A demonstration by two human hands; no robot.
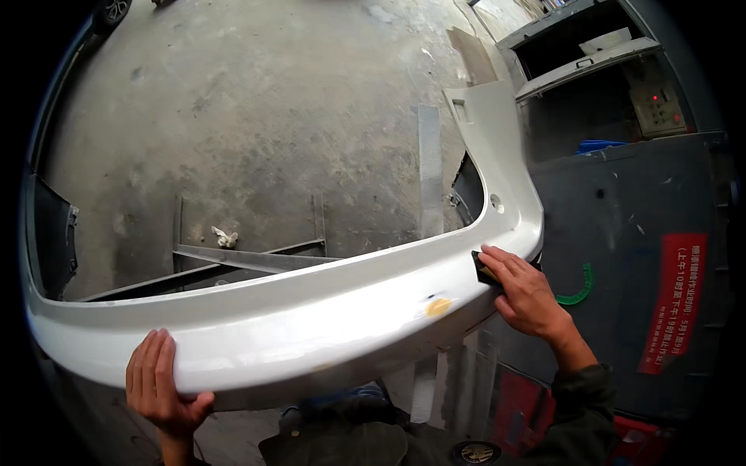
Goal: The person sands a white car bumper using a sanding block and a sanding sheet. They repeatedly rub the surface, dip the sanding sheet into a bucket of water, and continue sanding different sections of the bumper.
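A long white car bumper (256, 326) stretches across in front of me, its right end curving away to the far side. It has a yellowish filler patch (439, 307) with a small dark mark beside it. My left hand (162, 382) lies on the bumper's near left part, fingers straight and side by side, thumb apart at the near edge. Near the right bend, my right hand (522, 293) presses a small dark block (486, 269) with a tan face, like a sanding block, on the white surface. My fingers cover part of the block.
Dark metal stand bars (256, 262) show behind the bumper, and a crumpled white scrap (225, 237) lies on the concrete floor (256, 101). At right stands a dark grey cabinet (622, 202) with a red label (674, 303) and a green curved strip (579, 287). A car wheel (116, 9) shows far left.
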